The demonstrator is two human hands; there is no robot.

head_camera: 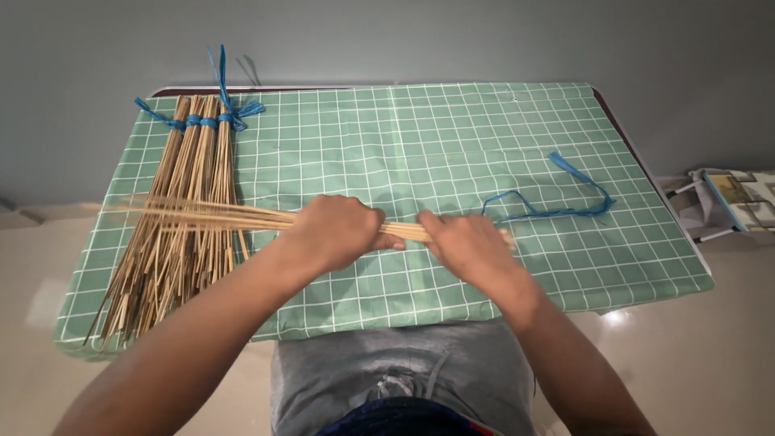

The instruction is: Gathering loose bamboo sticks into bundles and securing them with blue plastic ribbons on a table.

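My left hand [335, 232] and my right hand [467, 245] both grip one loose bundle of thin tan sticks [218, 215] that lies crosswise over the green checked tablecloth [420, 145]. The sticks fan out to the left, and their right ends poke out past my right hand. A blue plastic strip [565, 206] curls on the cloth just right of my right hand. Under the loose sticks, at the left, lie bundles of sticks [182, 218] tied together near their far ends with blue strips [206, 121].
The table stands against a grey wall. A small white stand with printed sheets [731, 202] sits on the pale floor at the right. My lap in grey cloth is at the table's near edge.
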